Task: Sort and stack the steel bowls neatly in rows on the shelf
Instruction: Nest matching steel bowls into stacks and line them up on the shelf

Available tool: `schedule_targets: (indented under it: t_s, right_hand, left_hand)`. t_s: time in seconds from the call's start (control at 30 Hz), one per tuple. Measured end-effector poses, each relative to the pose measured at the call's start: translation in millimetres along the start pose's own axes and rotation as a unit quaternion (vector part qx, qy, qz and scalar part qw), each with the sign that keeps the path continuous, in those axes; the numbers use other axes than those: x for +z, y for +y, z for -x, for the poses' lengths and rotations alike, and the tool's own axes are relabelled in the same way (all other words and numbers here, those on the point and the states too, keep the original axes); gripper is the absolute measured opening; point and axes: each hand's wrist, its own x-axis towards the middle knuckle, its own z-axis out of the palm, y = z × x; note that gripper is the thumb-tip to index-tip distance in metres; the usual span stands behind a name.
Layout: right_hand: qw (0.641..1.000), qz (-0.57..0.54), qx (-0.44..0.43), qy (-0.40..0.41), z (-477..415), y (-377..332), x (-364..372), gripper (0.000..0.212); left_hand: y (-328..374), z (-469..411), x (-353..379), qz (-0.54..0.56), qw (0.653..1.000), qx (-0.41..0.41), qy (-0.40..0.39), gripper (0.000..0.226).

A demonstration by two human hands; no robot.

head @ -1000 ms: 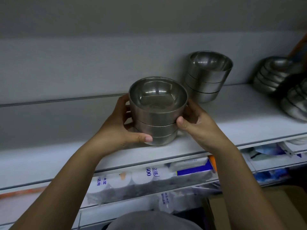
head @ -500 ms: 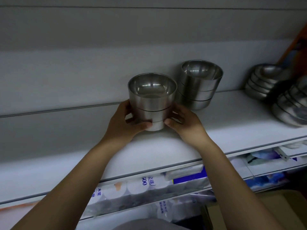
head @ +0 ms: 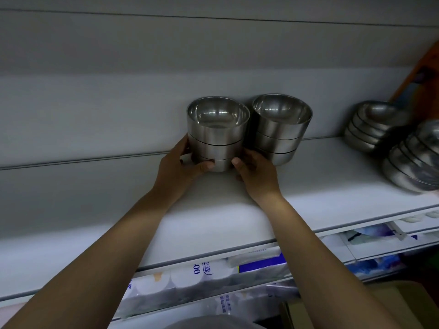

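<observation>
Your left hand (head: 180, 165) and right hand (head: 255, 172) hold a stack of three steel bowls (head: 217, 134) between them, towards the back of the white shelf (head: 308, 186). Each grip is curled round the lowest bowl. The left thumb lies across its front with the fingers wrapped round the left flank. The right thumb presses the front right of the base, and its fingers run behind, hidden between this stack and its neighbour.

The bowls are brushed steel, straight-walled and tapering slightly towards the foot, nested so that each rim shows as a thin dark seam. The inside of the top one is polished and rounded, catching small highlights. The stack stands upright with its foot at the shelf surface — whether its full weight rests there cannot be told.

Just beside it on the right stands a second stack (head: 281, 129) of three like bowls, upright against the grey back panel (head: 118, 103), which is smooth with long horizontal grooves. Well apart to the right, two tilted rows of shallower, rounder steel bowls lie nested and leaning — a farther row (head: 370, 127) and a nearer row (head: 418, 160), which is blurred at the frame edge.

The shelf is matt and smooth. Beneath it sit plastic-wrapped white rolls (head: 190, 279) with blue print, and a blue-and-white packet (head: 261, 263).
</observation>
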Motion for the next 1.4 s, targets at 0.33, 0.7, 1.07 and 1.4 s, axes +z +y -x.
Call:
schedule_targets:
  t_s: [0.33,0.7,1.07,1.4]
  right_hand:
    - [1.0,0.013,0.017,-0.006,4.4,-1.5,-5.7,0.032]
    - [0.97,0.15,-0.188,0.025,93.2,-26.6,54.4,0.038]
    - [0.958,0.128,-0.221,-0.131,171.2,-104.3,210.8,0.032]
    - [0.925,0.104,-0.253,-0.262,278.5,-164.5,397.7,0.031]
  left_hand:
    - [3.4,10.6,-3.4,-0.027,0.999,-0.034,0.028,0.075]
    - [1.1,99.9,-113.3,-0.115,0.987,-0.068,0.093,0.046]
    - [-54.2,214.7,-286.0,-0.21,0.958,-0.11,0.161,0.047]
    - [-121.5,327.0,-461.6,-0.243,0.918,-0.161,0.268,0.041]
